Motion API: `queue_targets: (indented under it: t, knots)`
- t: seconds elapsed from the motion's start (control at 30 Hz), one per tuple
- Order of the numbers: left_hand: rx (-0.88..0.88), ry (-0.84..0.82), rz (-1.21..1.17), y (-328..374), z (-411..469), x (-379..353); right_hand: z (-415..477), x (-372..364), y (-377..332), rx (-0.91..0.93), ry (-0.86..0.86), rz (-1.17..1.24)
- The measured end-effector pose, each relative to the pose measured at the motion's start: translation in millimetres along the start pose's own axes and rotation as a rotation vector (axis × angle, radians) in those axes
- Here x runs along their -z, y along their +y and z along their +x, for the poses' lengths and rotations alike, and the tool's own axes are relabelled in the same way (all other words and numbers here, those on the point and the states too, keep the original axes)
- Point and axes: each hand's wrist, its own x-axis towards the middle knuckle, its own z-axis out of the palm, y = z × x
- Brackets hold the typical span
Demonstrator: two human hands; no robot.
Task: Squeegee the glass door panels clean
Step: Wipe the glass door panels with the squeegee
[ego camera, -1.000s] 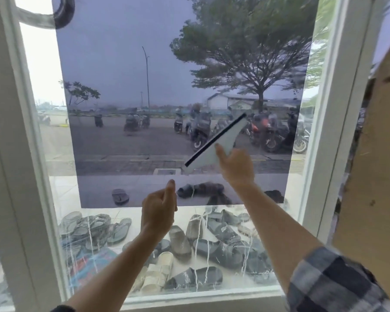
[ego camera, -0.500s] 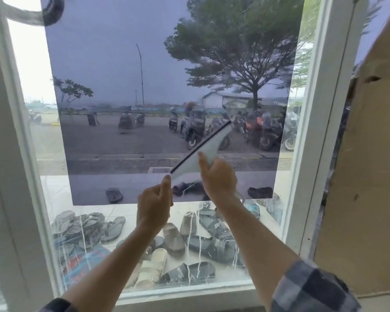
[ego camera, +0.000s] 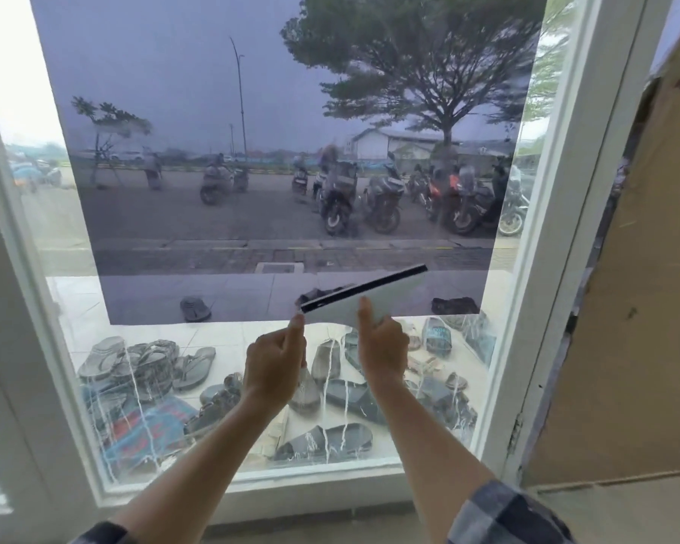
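A white squeegee (ego camera: 373,294) with a black rubber edge lies tilted against the glass door panel (ego camera: 252,214), right end higher, near the bottom edge of the dark tinted film (ego camera: 197,151). My right hand (ego camera: 381,347) grips its lower body, index finger stretched up along it. My left hand (ego camera: 277,359) is curled just left of it, thumb raised and touching the squeegee's lower left tip. White water streaks run down the glass below the film.
A white door frame (ego camera: 542,268) bounds the panel on the right and another white post (ego camera: 28,308) on the left. A brown cardboard sheet (ego camera: 625,308) leans at the far right. Several sandals and parked motorbikes show outside through the glass.
The squeegee has dropped down the glass and turned flatter. Both hands lowered with it, and my left hand came up to its lower left tip.
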Motion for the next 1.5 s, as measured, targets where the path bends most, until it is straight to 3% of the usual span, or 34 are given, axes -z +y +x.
queue_targets:
  t: [0.13,0.3,0.47,0.63,0.8,0.93,1.17,1.4,1.5]
  knots:
    - [0.033,-0.037,0.026,-15,-7,0,-28,-10,22,-0.055,-0.065,0.014]
    - [0.006,-0.091,0.109,-13,-3,4,-37,9,41,-0.017,-0.11,-0.172]
    - [-0.008,-0.076,0.023,16,8,-5,7,45,2,0.249,0.023,-0.253]
    - [-0.084,-0.128,0.027,49,25,-17,89,102,-111,0.519,0.096,-0.266]
    - [-0.164,-0.128,-0.009,87,48,-29,150,140,-151,0.355,0.066,-0.205]
    - [-0.188,-0.141,-0.041,106,52,-41,149,135,-101,0.152,0.021,-0.05]
    - [-0.182,-0.174,-0.039,106,32,-67,91,107,-14,-0.159,-0.056,0.007]
    - [-0.168,-0.157,-0.059,104,32,-58,125,142,-90,0.123,0.061,0.117]
    - [-0.133,-0.17,-0.045,97,34,-55,152,145,-108,0.114,0.082,0.158]
